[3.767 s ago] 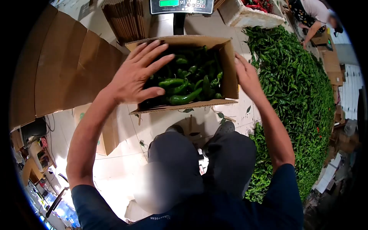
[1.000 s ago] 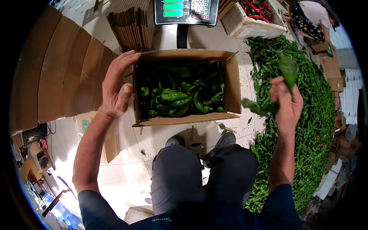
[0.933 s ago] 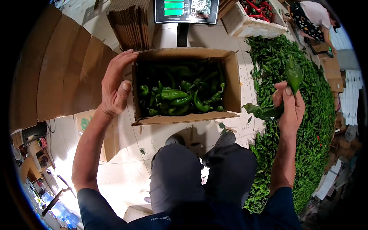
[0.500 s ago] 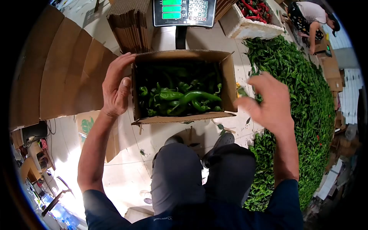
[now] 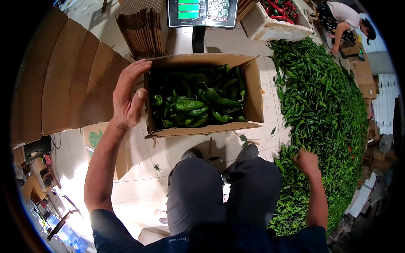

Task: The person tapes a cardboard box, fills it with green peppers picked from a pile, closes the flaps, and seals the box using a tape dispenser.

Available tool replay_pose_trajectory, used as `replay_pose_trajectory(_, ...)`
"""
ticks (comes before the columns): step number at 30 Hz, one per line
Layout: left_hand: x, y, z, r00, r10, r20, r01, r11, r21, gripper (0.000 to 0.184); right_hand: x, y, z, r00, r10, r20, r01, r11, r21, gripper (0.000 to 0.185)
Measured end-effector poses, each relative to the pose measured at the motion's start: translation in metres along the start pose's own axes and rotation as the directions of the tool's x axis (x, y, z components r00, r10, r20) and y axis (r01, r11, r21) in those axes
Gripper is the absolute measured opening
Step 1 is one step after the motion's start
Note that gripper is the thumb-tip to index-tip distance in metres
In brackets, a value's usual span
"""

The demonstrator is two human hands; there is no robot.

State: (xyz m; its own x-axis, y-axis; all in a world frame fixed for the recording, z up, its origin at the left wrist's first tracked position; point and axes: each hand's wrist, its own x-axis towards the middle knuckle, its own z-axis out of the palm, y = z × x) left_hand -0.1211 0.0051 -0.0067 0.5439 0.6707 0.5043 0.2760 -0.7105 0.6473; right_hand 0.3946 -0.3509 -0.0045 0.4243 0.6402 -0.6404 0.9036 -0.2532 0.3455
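A cardboard box stands in front of my knees, with long green peppers piled inside. My left hand rests along the box's left side, fingers stretched out over the far left corner and thumb apart, gripping nothing. Off to the right, my right hand is down at the large heap of green peppers on the floor. Its fingers are curled in and point into the heap; what they hold, if anything, is hidden.
Behind the box is a digital scale display on a post. Stacked flat cardboard and larger cartons stand left. A white foam box of red peppers is at the back right. Another person bends over beyond the heap.
My right hand has moved from beside the box's right wall down and right to the heap, its fingers closing. Peppers in the box lie differently. My left hand has stayed at the box.
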Motion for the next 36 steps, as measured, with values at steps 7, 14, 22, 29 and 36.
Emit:
replay_pose_trajectory(7,0.002,0.000,0.011,0.996,0.030,0.080,-0.030,1.000,-0.004,0.061,-0.037,-0.046,-0.057,0.928,-0.182,-0.325,0.328,0.815,0.477,0.039)
replay_pose_trajectory(14,0.010,0.003,0.022,0.987,-0.013,0.163,0.015,1.000,-0.016,0.069,0.024,-0.216,-0.209,0.488,-0.461,-0.741,0.807,0.563,0.181,0.030)
replay_pose_trajectory(22,-0.001,0.004,0.014,0.988,-0.039,0.147,0.031,0.998,0.056,0.069,0.086,-0.256,-0.234,0.648,-0.494,-0.580,0.727,0.627,0.279,0.037)
replay_pose_trajectory(29,0.000,-0.004,0.026,0.988,0.009,0.155,-0.016,0.999,0.039,0.070,0.067,-0.178,-0.280,0.568,-0.574,-0.590,0.781,0.150,0.606,0.041)
replay_pose_trajectory(36,0.000,-0.004,0.023,0.987,0.007,0.163,-0.016,0.998,0.056,0.070,0.060,-0.220,-0.258,0.556,-0.615,-0.559,0.831,0.435,0.347,0.048)
